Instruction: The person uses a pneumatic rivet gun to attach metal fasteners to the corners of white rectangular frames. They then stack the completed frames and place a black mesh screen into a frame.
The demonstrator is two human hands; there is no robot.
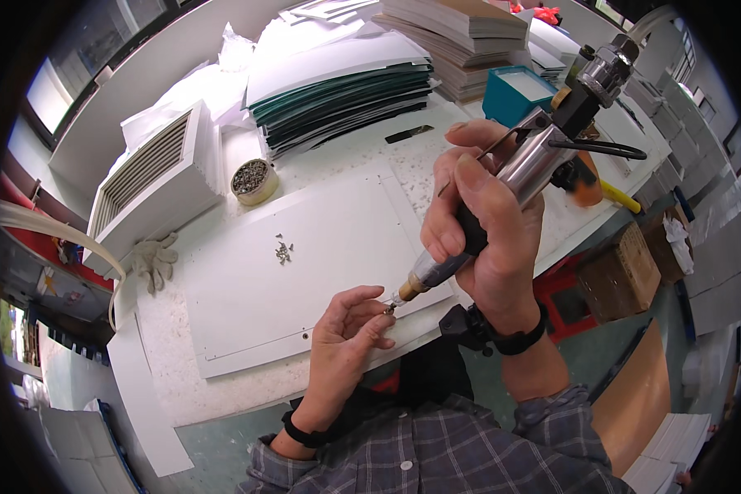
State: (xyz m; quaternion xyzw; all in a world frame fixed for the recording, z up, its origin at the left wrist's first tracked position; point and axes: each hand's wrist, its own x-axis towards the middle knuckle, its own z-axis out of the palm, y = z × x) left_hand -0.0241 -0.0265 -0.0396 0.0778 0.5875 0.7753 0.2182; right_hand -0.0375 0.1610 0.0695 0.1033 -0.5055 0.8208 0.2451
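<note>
My right hand (498,239) is wrapped round a silver and black air screwdriver (537,160), which slants down to the left with its hose at the top. Its tip meets the fingertips of my left hand (344,336), where thumb and forefinger pinch a small screw (389,311). Both hands are over the near edge of a flat white panel (305,210) lying on the bench. On that panel sits a little heap of loose screws (283,251). A screw (305,336) or hole shows dark near the panel's front edge, left of my left hand.
Beyond the panel stands a round tub of screws (255,181). A white louvred vent (152,181) and a grey glove (154,262) lie to the left. Stacked sheets (342,95) and a teal box (514,95) fill the back. Cardboard boxes (622,272) stand at right.
</note>
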